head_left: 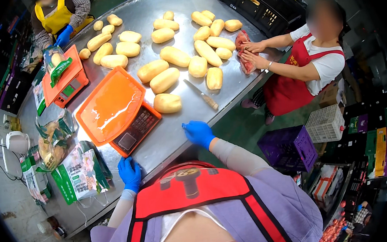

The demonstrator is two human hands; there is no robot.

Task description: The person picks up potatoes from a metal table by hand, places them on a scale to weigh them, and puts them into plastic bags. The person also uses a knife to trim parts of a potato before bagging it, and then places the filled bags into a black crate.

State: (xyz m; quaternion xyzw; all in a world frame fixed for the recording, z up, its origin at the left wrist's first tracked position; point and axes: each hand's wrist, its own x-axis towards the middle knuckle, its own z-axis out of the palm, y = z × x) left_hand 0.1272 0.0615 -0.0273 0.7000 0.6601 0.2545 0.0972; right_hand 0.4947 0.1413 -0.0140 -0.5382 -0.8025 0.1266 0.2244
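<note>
1. Gloves of blue are worn on both hands of the person.
2. The left hand [130, 173] is laid flat and open on the metal table [167, 136], at its near edge. Nothing is held in it.
3. The near corner of the orange scale [119, 113] is found just beside this hand. The scale's tray is bare and shiny.
4. The right hand [198, 133] is also rested open on the table, a bit to the right. Nothing is held in it.
5. A yellow peeled root [167, 103] is seen near the right hand, a little farther away.
6. A knife [202, 95] with a wooden handle is laid just to the right of that root.
7. Many more yellow roots [175, 56] are spread over the far part of the table.
8. Printed bags [81, 170] are piled to the left of the left hand.
9. A second orange scale [65, 81] is seen far on the left.
</note>
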